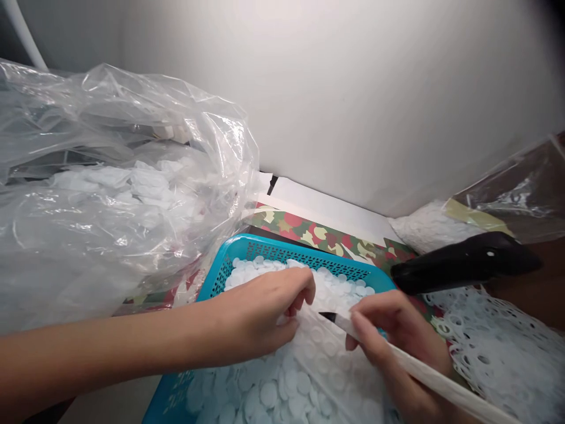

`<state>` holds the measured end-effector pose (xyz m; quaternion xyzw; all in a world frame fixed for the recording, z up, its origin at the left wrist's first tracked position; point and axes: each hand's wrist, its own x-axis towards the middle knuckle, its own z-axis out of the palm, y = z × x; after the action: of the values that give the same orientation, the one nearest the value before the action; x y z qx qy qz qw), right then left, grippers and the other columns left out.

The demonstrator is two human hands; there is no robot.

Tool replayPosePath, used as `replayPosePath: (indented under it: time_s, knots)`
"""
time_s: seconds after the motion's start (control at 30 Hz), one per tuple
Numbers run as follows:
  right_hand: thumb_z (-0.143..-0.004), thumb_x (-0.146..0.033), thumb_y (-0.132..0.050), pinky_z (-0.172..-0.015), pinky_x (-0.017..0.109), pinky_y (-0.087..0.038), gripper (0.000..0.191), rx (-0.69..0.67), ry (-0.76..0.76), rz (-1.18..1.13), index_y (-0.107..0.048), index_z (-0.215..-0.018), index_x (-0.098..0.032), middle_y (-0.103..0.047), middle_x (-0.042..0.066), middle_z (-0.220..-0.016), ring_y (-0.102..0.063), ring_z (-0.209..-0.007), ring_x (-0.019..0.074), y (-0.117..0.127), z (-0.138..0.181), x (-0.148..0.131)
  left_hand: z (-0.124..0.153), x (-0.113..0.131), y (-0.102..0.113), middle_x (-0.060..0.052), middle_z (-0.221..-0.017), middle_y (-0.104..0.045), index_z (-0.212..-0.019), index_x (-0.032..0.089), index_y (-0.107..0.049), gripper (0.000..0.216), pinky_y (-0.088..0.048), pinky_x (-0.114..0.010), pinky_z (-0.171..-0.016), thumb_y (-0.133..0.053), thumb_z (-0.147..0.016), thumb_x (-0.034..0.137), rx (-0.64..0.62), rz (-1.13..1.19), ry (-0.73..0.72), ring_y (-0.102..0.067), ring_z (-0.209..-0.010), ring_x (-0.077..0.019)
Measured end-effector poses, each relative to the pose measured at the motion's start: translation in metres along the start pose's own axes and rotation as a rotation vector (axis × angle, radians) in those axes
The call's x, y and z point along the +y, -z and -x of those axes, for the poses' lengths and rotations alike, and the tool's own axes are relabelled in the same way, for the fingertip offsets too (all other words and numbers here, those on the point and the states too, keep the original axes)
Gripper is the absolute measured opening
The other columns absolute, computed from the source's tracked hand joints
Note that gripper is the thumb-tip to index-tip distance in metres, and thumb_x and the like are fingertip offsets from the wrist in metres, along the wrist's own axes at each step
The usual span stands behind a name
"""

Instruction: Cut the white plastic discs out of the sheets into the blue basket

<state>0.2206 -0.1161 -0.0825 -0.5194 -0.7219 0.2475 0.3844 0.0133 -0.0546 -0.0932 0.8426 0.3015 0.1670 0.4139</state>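
Note:
A blue plastic basket (353, 264) stands in front of me, heaped with small white round discs (269, 393). Across the discs lies a pale, translucent sheet (334, 359) marked with rows of circles. My left hand (282, 303) is closed in a pinch at the sheet's upper part; its fingertips are partly hidden. In my right hand (388, 335) is a white pen-like tool (435, 377) with a dark pointed tip, held like a pencil. The tip is close to the sheet beside my left fingers; whether it touches I cannot tell.
A large clear plastic bag (189, 235) with white pieces inside fills the left side. On the right are a black tapered object (463, 262) and a pile of white perforated sheets (507, 359). A camouflage-patterned surface (309, 231) runs behind the basket, below a pale wall (335, 106).

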Motion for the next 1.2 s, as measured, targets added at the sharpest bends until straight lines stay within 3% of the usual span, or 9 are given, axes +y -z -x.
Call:
replayPosePath:
  time_s: [0.1,0.17,0.27,0.37,0.43,0.73,0.93,1.2]
  knots:
    - [-0.098,-0.033,-0.036,-0.044,0.024,-0.041,0.026,0.161,0.020,-0.134,-0.060,-0.100,-0.024,-0.063,0.000,-0.063,-0.053,-0.050,0.0117,-0.001,0.000,0.005,-0.001,0.005,0.004,0.000,-0.085,-0.052,-0.088,0.020,-0.044,0.021,-0.042,-0.028,-0.065,-0.051,-0.074,0.006,0.009,0.098,0.002,-0.050,-0.076,-0.0144]
    - [-0.098,-0.036,-0.038,-0.058,0.028,-0.047,0.031,0.138,0.065,-0.110,-0.062,-0.085,-0.022,-0.067,0.004,-0.077,-0.059,-0.064,0.0147,-0.003,-0.002,0.008,-0.001,0.007,0.005,0.000,-0.087,-0.052,-0.090,0.020,-0.044,0.023,-0.045,-0.028,-0.068,-0.052,-0.074,0.006,0.018,0.190,-0.016,-0.052,-0.078,-0.0137]
    - [-0.088,-0.025,-0.056,-0.075,0.029,-0.048,0.017,-0.004,0.016,-0.073,-0.051,-0.072,-0.021,-0.067,0.002,-0.093,-0.063,-0.086,0.0167,-0.005,-0.007,0.007,-0.002,0.010,0.007,0.000,-0.088,-0.053,-0.092,0.020,-0.043,0.024,-0.047,-0.027,-0.069,-0.054,-0.075,0.006,0.026,0.292,-0.030,-0.054,-0.079,-0.0132]
    - [-0.082,-0.017,-0.059,-0.073,0.025,-0.048,0.020,-0.200,-0.042,-0.106,-0.042,-0.073,-0.022,-0.065,-0.002,-0.089,-0.062,-0.079,0.0130,-0.005,-0.011,0.004,-0.002,0.012,0.008,-0.001,-0.089,-0.054,-0.092,0.019,-0.043,0.022,-0.049,-0.027,-0.069,-0.054,-0.077,0.007,0.031,0.341,-0.045,-0.056,-0.080,-0.0136]
    - [-0.082,-0.015,-0.056,-0.071,0.024,-0.048,0.021,-0.261,-0.055,-0.133,-0.038,-0.073,-0.023,-0.063,-0.003,-0.083,-0.061,-0.075,0.0122,-0.004,-0.012,0.003,-0.003,0.013,0.009,-0.002,-0.090,-0.055,-0.091,0.018,-0.043,0.021,-0.050,-0.027,-0.070,-0.054,-0.077,0.006,0.018,0.361,-0.062,-0.057,-0.080,-0.0135]
    - [-0.079,-0.018,-0.057,-0.062,0.024,-0.046,0.021,-0.174,-0.088,-0.155,-0.039,-0.069,-0.022,-0.060,-0.002,-0.071,-0.058,-0.064,0.0127,-0.007,-0.014,-0.003,-0.004,0.013,0.011,-0.001,-0.083,-0.060,-0.083,0.016,-0.051,0.018,-0.047,-0.022,-0.070,-0.054,-0.075,-0.001,0.015,0.291,-0.135,-0.056,-0.077,-0.0109]
    - [-0.079,-0.020,-0.057,-0.058,0.023,-0.041,0.021,-0.188,-0.130,-0.157,-0.039,-0.067,-0.022,-0.063,-0.003,-0.072,-0.058,-0.065,0.0126,-0.006,-0.012,-0.002,-0.005,0.010,0.010,0.001,-0.075,-0.063,-0.074,0.014,-0.056,0.010,-0.041,-0.019,-0.063,-0.059,-0.079,0.006,0.062,0.197,-0.198,-0.056,-0.069,-0.0080]
    - [-0.080,-0.018,-0.057,-0.058,0.023,-0.041,0.023,-0.270,-0.174,-0.182,-0.038,-0.067,-0.022,-0.063,-0.001,-0.075,-0.058,-0.065,0.0125,-0.001,-0.015,-0.003,-0.002,0.010,0.005,0.000,-0.070,-0.062,-0.078,0.016,-0.065,0.007,-0.038,-0.025,-0.075,-0.060,-0.082,0.018,0.152,-0.088,-0.211,-0.055,-0.073,-0.0120]
